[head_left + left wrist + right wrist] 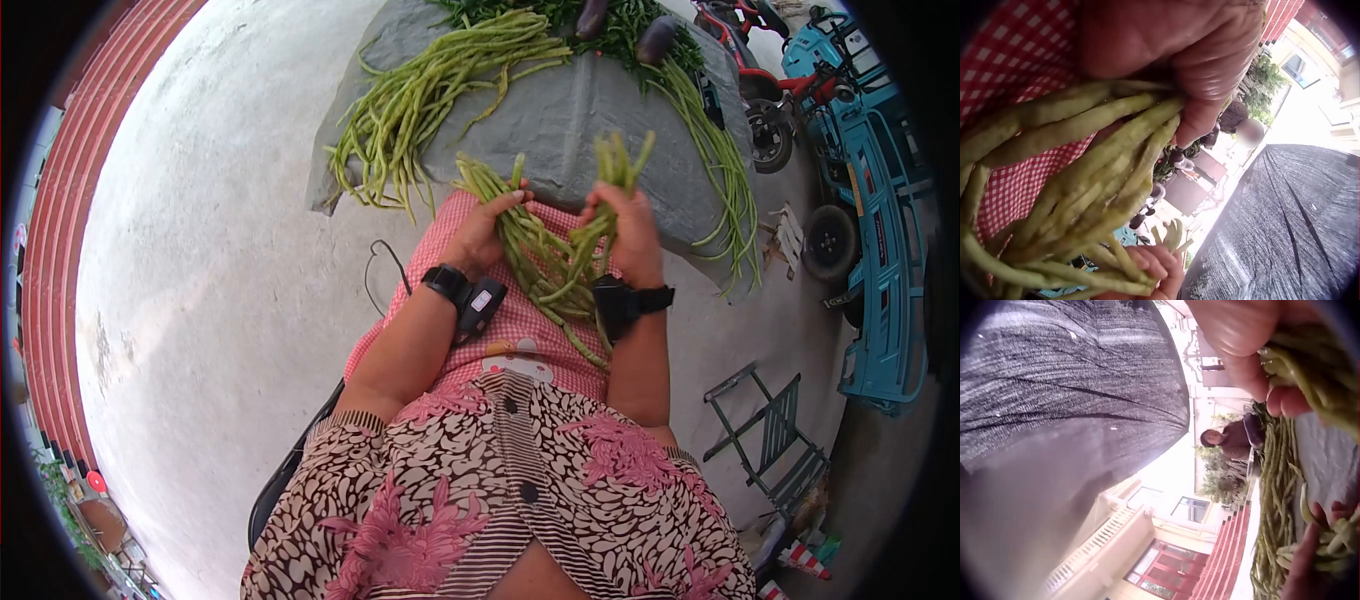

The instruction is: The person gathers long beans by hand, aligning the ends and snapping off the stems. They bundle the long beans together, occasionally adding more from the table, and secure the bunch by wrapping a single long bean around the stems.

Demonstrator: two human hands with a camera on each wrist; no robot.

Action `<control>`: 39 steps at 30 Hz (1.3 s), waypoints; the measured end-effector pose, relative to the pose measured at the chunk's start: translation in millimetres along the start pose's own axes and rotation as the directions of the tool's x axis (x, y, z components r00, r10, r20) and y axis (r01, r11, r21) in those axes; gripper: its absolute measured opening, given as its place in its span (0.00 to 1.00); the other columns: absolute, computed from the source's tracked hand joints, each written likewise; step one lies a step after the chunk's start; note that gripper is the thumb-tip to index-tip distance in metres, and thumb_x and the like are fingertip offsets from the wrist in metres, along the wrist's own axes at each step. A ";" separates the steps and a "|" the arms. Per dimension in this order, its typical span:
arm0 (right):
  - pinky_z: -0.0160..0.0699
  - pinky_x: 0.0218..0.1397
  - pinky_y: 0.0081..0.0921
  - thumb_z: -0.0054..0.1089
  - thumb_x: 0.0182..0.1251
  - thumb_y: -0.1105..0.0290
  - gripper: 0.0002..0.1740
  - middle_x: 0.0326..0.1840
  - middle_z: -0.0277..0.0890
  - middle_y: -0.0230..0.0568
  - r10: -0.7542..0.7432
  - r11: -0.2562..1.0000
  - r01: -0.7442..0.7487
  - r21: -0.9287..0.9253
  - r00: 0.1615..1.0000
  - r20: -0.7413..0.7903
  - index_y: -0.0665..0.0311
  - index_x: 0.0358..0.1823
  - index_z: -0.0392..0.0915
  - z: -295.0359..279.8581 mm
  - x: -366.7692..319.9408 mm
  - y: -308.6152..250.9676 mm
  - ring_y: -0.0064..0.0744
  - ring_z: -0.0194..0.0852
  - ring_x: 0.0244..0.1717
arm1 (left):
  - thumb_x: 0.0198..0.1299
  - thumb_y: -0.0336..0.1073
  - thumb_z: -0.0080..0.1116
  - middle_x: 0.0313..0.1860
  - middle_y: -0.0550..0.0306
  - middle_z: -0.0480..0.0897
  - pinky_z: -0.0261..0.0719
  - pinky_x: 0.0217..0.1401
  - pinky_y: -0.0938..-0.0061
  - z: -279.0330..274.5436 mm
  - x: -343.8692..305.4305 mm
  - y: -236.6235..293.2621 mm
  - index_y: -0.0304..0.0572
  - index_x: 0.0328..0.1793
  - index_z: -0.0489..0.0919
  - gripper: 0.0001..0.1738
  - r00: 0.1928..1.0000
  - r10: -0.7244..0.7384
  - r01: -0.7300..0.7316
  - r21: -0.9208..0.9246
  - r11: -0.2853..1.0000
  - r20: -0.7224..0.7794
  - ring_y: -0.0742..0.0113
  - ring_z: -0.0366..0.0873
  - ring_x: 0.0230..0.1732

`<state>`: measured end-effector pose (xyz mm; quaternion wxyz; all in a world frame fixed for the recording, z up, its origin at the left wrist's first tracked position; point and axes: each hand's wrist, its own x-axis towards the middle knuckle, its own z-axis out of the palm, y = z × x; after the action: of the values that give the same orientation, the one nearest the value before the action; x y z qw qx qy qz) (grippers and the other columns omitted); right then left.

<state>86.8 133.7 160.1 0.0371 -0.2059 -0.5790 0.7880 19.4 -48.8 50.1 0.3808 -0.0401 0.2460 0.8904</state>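
Note:
My left hand (pixel 482 232) grips one end of a bunch of long green beans (pixel 540 262) over my lap. My right hand (pixel 628 228) holds another bunch, whose short ends (pixel 622 160) stick up past the fingers and look blurred. Between both hands the beans sag in a loop over the red checked cloth (pixel 440 250), and several strands trail down by the right wrist. In the left wrist view, the thumb presses on the beans (pixel 1097 169) and the right hand (pixel 1160 265) shows beyond them. Limp beans (pixel 1310 381) hang from the right hand in the right wrist view.
Ahead stands a table under a grey cover (pixel 530 130). On it lie a large pile of long beans (pixel 430 100), a thinner bundle (pixel 715 170), leafy greens and two eggplants (pixel 657 40). A folding stool (pixel 768 435) and a blue cart (pixel 880 240) are at right. Another person (pixel 1232 439) is beyond the table.

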 end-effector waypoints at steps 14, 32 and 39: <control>0.71 0.30 0.23 0.59 0.68 0.70 0.09 0.30 0.71 0.37 -0.908 0.359 0.675 -0.644 0.094 -0.407 0.67 0.40 0.69 -72.3 -99.6 -111.5 0.26 0.69 0.26 | 0.66 0.36 0.58 0.40 0.57 0.79 0.79 0.53 0.59 -12.3 8.5 -1.6 0.44 0.58 0.74 0.16 0.997 0.041 -0.048 -0.098 0.994 -0.071 0.58 0.79 0.45; 0.72 0.29 0.18 0.60 0.68 0.66 0.13 0.32 0.77 0.33 -0.197 0.953 0.208 -0.222 0.978 0.073 0.67 0.47 0.72 42.8 16.6 37.3 0.17 0.71 0.26 | 0.63 0.31 0.57 0.51 0.51 0.77 0.75 0.61 0.58 1.9 -4.4 3.7 0.43 0.69 0.66 0.28 0.999 0.035 -0.035 -0.010 0.999 0.000 0.55 0.77 0.53; 0.78 0.30 0.19 0.58 0.67 0.70 0.12 0.35 0.77 0.36 -0.198 0.964 0.198 -0.179 0.980 0.022 0.70 0.46 0.71 44.6 16.9 36.6 0.20 0.77 0.31 | 0.59 0.27 0.56 0.51 0.49 0.78 0.77 0.60 0.61 4.3 -0.7 2.1 0.37 0.68 0.67 0.28 0.995 0.069 -0.068 -0.003 0.998 0.069 0.58 0.77 0.53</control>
<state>61.6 86.7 132.4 0.0957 -0.1480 -0.6657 0.7251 18.9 -48.5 54.9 0.3583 -0.0009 0.2334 0.9039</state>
